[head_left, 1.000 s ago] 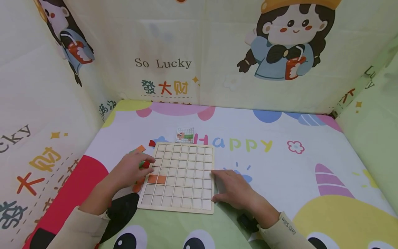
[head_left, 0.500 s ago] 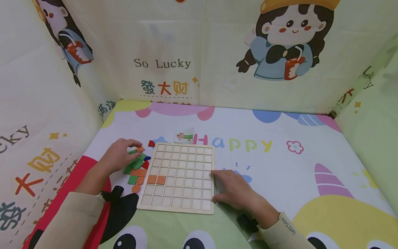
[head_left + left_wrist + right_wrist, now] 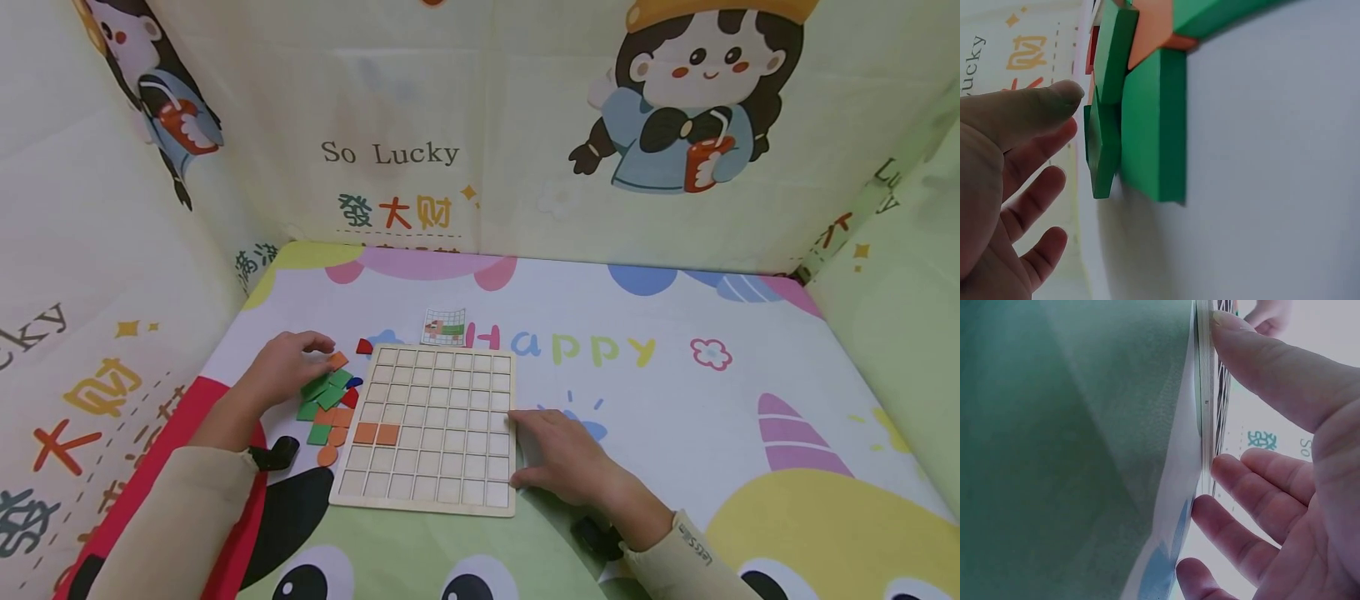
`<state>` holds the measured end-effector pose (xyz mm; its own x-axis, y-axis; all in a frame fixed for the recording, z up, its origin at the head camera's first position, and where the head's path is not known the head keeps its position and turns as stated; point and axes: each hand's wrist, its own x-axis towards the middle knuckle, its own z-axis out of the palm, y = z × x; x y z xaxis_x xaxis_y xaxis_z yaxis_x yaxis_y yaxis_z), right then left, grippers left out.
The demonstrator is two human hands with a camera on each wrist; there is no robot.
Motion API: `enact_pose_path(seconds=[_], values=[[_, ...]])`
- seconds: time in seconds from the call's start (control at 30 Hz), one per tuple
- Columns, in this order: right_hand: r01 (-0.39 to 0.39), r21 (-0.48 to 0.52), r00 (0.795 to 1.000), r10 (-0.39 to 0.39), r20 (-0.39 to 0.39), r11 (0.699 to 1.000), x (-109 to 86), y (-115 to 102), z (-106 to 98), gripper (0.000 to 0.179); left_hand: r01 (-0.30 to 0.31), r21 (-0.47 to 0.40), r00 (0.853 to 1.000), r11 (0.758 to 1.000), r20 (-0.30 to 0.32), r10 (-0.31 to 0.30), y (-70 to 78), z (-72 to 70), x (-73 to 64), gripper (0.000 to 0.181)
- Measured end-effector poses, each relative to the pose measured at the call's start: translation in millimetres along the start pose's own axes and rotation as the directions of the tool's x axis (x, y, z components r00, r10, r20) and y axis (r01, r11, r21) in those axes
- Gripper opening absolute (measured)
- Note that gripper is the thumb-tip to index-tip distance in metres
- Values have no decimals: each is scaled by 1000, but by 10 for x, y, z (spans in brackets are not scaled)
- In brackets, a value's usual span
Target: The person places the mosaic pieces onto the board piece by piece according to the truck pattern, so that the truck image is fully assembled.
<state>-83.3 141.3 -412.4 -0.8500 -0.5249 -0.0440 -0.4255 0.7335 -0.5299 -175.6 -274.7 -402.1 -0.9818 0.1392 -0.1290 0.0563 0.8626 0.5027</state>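
Observation:
A square wooden grid board [image 3: 442, 467] lies on the patterned cloth, two orange square tiles [image 3: 376, 433] set in its left cells. Left of it spreads a loose pile of green, orange, red and blue pieces. My left hand [image 3: 281, 371] hovers at the pile's far left side, fingers loosely bent, holding nothing. In the left wrist view its thumb [image 3: 1063, 94] is close to the green tiles [image 3: 1147, 125] but apart from them. Against the board's right edge rest the thumb and fingertips of my right hand [image 3: 562, 454]; the right wrist view shows the board's thin edge [image 3: 1205, 394] there.
Behind the board lies a small picture card [image 3: 444, 327] with a coloured grid design. A red piece [image 3: 364, 347] sits apart near the board's far left corner. An orange round piece [image 3: 327, 455] lies at the pile's near end. Printed cloth walls stand around the table.
My left hand has moved left, away from the board's left edge, to the pile's outer side, uncovering most of the pieces. My right hand and the board stay in place.

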Motion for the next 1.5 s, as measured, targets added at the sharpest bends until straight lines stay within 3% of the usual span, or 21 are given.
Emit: enact_pose_path(seconds=[0.53,0.8,1.5], values=[[-12,-2,1000,12,1,1000,1,-6,5,77,6,32,1000,999,17,-7,2,58,94,41],[-10,-5,1000,10,0,1000,-1,-5,4,78,6,4,1000,1000,25,-7,32,86,101,38],[-2,1,1000,2,-8,1000,4,-2,5,78,47,42,999,998,-13,-47,23,100,125,45]])
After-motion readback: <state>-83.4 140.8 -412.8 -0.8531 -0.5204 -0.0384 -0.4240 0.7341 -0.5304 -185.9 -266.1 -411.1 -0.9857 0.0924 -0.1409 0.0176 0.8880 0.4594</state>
